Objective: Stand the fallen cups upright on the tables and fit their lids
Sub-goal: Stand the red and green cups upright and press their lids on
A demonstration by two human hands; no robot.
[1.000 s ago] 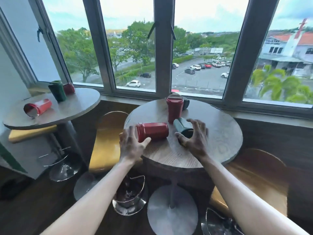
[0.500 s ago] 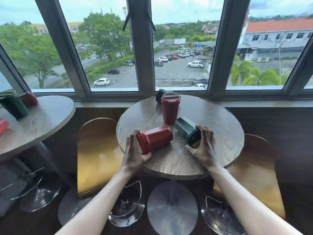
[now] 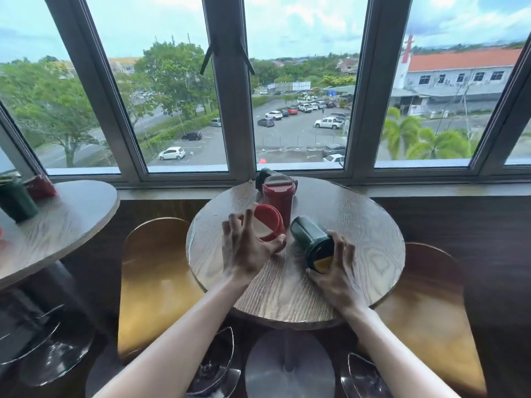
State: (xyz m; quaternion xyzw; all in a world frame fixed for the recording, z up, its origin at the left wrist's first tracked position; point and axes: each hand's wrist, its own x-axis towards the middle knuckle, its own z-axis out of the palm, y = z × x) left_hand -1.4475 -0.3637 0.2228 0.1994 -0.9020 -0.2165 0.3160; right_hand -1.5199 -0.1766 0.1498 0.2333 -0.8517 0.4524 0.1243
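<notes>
On the round wooden table my left hand grips a red cup near its open mouth, which tilts up toward me. My right hand holds a dark green cup that lies on its side, mouth toward me, showing a yellow inside. Behind them a red cup with its lid on stands upright. A dark green lid or cup lies partly hidden behind it.
A second round table at the left carries an upright dark green cup and a red cup behind it. Yellow-brown stools flank the near table. A window sill runs along the far side.
My left hand has raised the red cup from lying flat to a tilt, mouth upward. My right hand has closed further around the green cup's mouth. The view has shifted right and closer.
</notes>
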